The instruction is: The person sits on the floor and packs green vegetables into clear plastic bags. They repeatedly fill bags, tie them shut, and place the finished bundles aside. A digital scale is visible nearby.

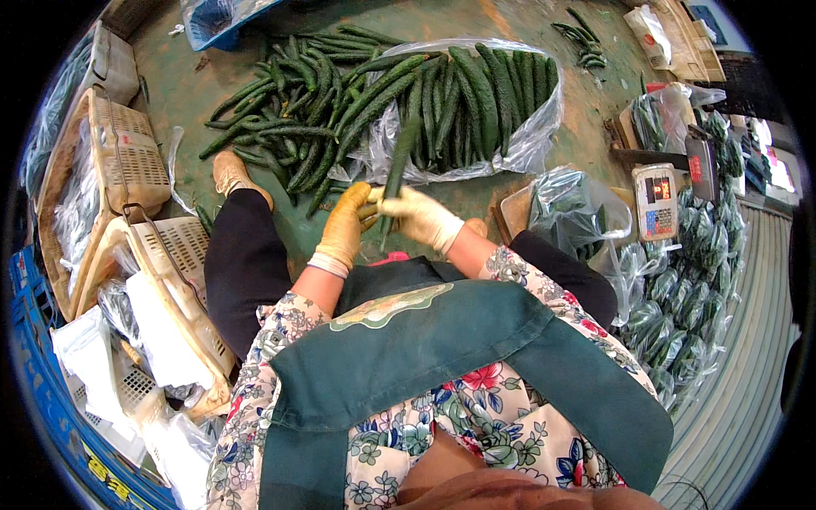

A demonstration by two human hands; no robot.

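My right hand (418,217), in a pale work glove, is closed around a cucumber (399,166) held upright and slightly blurred. Close beside it, my left hand (344,225) in a yellower glove has its fingers bent and a little apart. Its fingertips come close to the cucumber's lower part; whether they touch it I cannot tell. Ahead, a clear plastic bag (534,157) lies spread open with cucumbers (476,98) lined up side by side on it. To its left is a loose heap of cucumbers (293,106) on the green floor (501,21).
Beige plastic crates (127,144) with plastic bags stand at the left. A digital scale (654,201) and a filled clear bag (574,208) are at the right, with many bagged cucumbers (680,314) beyond. A blue bin (217,25) and a small cucumber pile (582,42) lie farther off.
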